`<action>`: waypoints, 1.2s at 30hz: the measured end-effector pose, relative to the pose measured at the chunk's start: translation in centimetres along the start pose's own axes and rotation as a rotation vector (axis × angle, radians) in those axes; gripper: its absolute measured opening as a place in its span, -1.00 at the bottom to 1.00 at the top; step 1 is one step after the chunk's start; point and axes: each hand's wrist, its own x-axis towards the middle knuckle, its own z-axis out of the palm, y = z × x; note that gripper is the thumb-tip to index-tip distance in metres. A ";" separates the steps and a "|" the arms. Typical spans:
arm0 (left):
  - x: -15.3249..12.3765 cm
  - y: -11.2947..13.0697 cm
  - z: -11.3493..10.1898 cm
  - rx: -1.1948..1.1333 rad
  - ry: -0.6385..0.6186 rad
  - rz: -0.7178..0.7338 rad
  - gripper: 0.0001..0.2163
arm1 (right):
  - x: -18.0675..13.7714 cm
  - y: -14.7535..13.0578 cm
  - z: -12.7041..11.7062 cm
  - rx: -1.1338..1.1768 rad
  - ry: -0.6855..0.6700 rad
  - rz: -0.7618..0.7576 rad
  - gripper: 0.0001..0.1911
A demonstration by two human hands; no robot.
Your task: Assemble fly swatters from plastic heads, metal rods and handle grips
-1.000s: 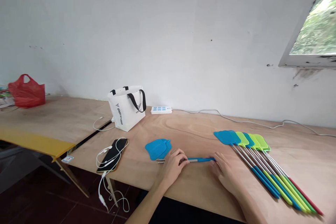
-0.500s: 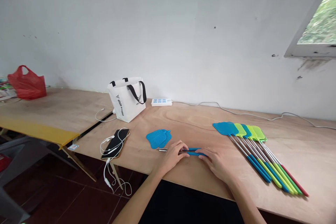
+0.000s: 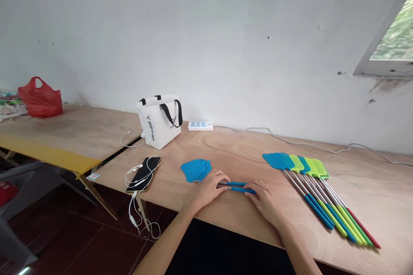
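Note:
Two blue handles with metal rods [image 3: 237, 186] lie side by side on the table in front of me. My left hand [image 3: 210, 188] is closed around the metal rods, just left of where the blue grips begin. The right ends of the grips are held between the fingers and thumb of my right hand [image 3: 265, 200]. Just beyond my left hand are two overlapping blue fly swatter heads [image 3: 194, 169], lying flat; whether they are joined to the rods is hidden. To the right, several fly swatters [image 3: 318, 197] lie in a slanting row with blue, yellow-green and red grips.
On the left, a phone [image 3: 140, 180] with white earphones lies near the table [image 3: 226, 223] edge, its cable hanging over. A white bag [image 3: 161, 124] and a power strip [image 3: 200, 126] stand towards the wall. A red plastic bag [image 3: 41, 99] sits on the far-left table.
My hands have moved slightly apart, so more of the blue grips shows between them. The view has shifted a little. The row of swatters on the right lies as before.

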 end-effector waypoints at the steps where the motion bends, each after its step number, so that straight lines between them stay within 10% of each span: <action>1: -0.1 -0.2 -0.5 0.047 -0.005 -0.020 -0.89 | -0.1 0.1 0.0 -0.018 0.004 -0.009 -0.74; 36: -0.3 -2.7 0.6 0.099 0.072 0.038 -0.84 | -0.9 1.1 0.4 -0.205 0.046 0.108 -0.59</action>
